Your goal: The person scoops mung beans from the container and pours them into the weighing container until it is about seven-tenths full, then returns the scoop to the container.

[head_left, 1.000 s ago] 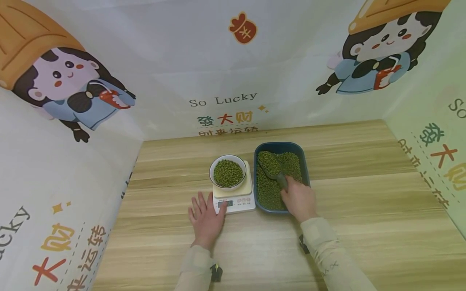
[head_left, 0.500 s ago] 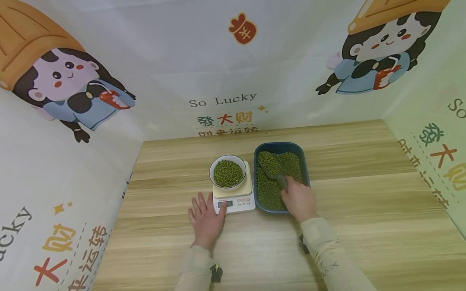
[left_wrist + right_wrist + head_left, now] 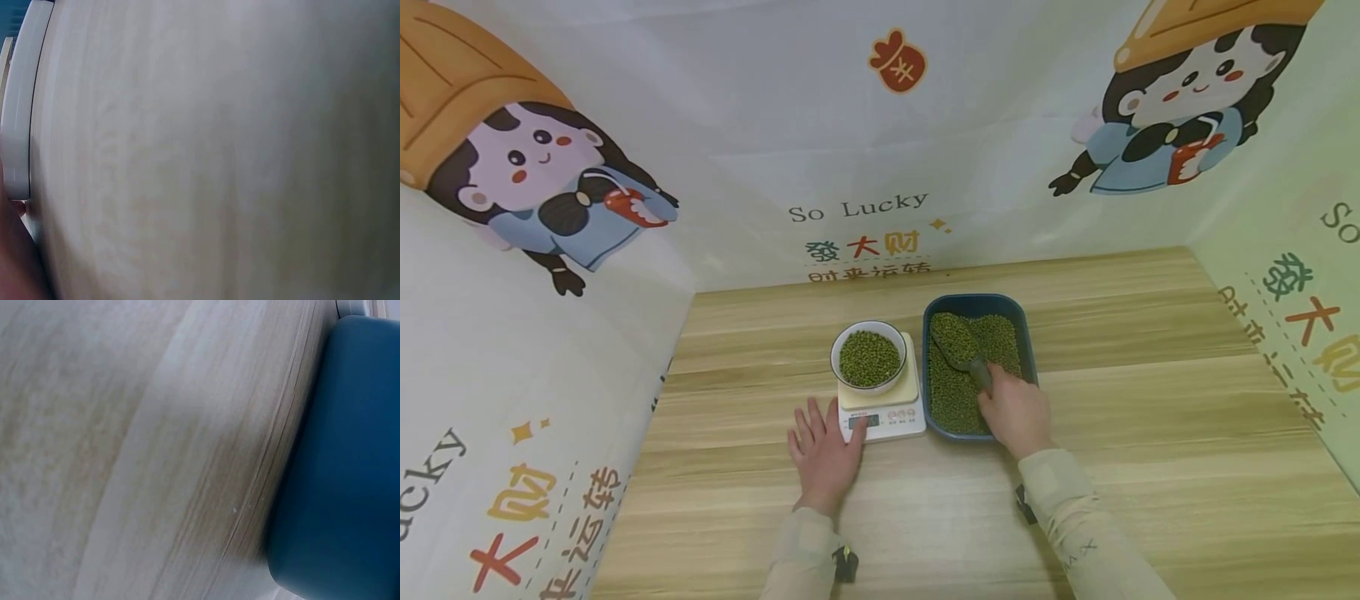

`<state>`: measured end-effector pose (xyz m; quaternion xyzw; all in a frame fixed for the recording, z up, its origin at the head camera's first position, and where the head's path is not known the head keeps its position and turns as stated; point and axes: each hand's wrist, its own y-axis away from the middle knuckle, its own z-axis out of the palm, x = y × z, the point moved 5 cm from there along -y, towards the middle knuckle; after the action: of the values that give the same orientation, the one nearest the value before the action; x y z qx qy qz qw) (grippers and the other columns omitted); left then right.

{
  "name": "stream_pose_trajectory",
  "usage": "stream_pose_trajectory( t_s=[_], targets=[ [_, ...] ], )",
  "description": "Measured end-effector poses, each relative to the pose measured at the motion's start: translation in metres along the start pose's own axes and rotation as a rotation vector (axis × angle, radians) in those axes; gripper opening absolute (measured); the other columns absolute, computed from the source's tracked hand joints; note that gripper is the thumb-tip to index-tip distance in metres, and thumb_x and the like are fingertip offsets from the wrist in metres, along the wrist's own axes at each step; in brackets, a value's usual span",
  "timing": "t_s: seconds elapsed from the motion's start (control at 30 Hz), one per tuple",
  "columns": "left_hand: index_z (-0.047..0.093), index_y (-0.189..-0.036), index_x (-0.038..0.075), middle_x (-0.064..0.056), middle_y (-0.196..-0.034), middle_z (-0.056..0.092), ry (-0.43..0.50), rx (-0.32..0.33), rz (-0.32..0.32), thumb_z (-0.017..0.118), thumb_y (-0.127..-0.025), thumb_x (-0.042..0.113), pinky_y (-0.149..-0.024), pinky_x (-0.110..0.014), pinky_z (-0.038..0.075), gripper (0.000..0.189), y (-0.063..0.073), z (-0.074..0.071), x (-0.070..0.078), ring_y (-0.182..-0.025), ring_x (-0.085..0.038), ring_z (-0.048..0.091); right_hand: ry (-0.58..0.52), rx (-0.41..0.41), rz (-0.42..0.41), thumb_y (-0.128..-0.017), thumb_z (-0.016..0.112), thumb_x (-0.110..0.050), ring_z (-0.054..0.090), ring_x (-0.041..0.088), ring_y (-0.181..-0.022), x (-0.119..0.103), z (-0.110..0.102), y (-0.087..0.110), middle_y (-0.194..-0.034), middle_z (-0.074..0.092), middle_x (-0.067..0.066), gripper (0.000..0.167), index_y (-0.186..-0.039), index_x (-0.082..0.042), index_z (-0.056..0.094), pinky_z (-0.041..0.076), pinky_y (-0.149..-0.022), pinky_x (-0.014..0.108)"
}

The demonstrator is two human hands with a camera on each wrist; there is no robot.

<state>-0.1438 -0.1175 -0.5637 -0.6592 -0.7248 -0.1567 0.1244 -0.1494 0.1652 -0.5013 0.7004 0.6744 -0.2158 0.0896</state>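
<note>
A white kitchen scale (image 3: 891, 423) carries a white, dark-rimmed bowl (image 3: 837, 360) of mung beans (image 3: 869, 358). My left hand (image 3: 826, 458) lies with fingers spread at the scale's lower left corner, its thumb over the edge of the display. To the right of the scale stands a dark blue plastic tub (image 3: 1032, 337) part filled with more mung beans. My right hand (image 3: 1017, 410) reaches over the tub's near right edge and grips the handle of a dark scoop (image 3: 979, 371). The scoop's bowl, heaped with beans, lies at the surface of the beans in the tub.
Under everything is a wood-grain table (image 3: 760, 350). Printed white cloth (image 3: 737, 150) with cartoon figures and lettering walls it at the back and both sides. In the right wrist view the tub's outer wall (image 3: 340, 469) rises from the table.
Both hands, the scoop, the bowl and the scale stay where they were. Only the head view shifts very slightly.
</note>
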Motion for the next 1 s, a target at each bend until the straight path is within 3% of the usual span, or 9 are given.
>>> stream_pose_trajectory(
  t_s=[1.0],
  targets=[
    [0.023, -0.142, 0.017, -0.013, -0.149, 0.000, -0.002, 0.010, -0.012, 0.022, -0.086, 0.065, -0.102, -0.053, -0.007, 0.074, -0.0008, 0.0017, 0.0000, -0.133, -0.033, -0.009, 0.009, 0.007, -0.001, -0.079, 0.056, -0.017, 0.048, 0.016, -0.045, 0.0019, 0.0016, -0.0008, -0.070, 0.062, 0.009, 0.040, -0.115, -0.001, 0.055, 0.037, -0.038, 0.031]
  ],
)
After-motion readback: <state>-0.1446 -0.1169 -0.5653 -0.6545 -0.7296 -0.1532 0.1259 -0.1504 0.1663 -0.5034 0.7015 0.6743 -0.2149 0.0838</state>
